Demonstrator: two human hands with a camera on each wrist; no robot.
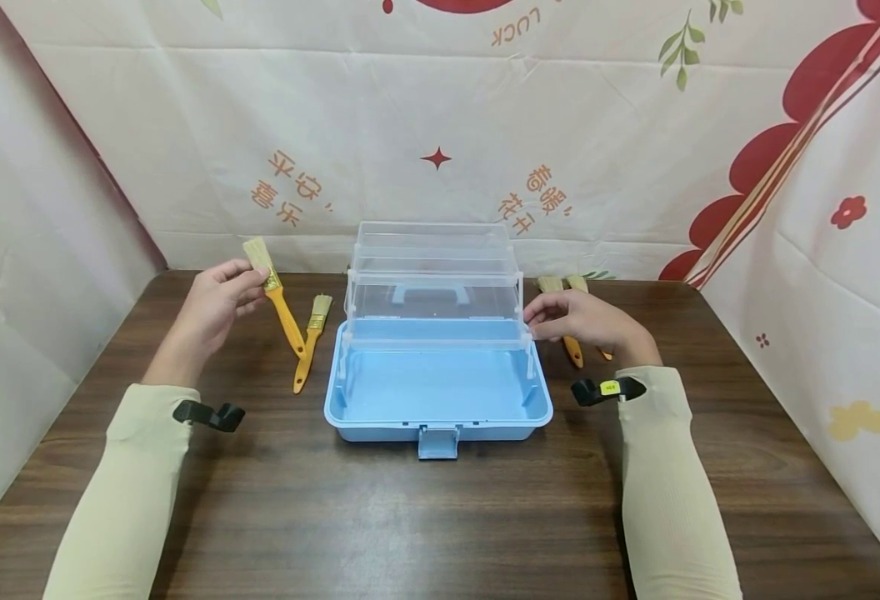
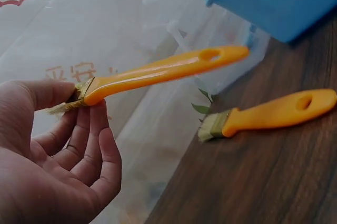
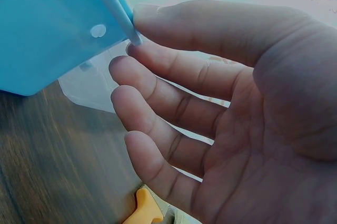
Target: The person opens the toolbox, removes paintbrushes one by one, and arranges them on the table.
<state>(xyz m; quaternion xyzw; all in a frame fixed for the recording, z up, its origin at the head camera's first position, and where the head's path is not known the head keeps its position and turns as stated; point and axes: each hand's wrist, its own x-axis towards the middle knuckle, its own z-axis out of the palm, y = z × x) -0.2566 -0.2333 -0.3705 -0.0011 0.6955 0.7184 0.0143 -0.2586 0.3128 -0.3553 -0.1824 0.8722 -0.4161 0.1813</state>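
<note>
My left hand (image 1: 218, 304) pinches a paintbrush (image 1: 286, 321) by its metal band and bristles, thumb against fingers. Its yellow handle slants down to the right, and the end overlaps a second paintbrush (image 1: 308, 358) lying on the table. A light blue toolbox (image 1: 440, 392) stands between the hands, its clear lid (image 1: 432, 237) raised at the back. At the box's right rear corner, my right hand (image 1: 586, 321) pinches the rim. The right wrist view shows thumb and index fingertip at the blue rim (image 3: 118, 11), the other fingers loosely bent.
Two more paintbrushes lie right of the box, one with its handle (image 1: 573, 354) showing below the right hand, the other with bristles (image 1: 577, 283) behind it. A latch (image 1: 438, 443) hangs open at the box's front. Printed cloth (image 1: 440, 100) hangs behind the brown table (image 1: 410, 525).
</note>
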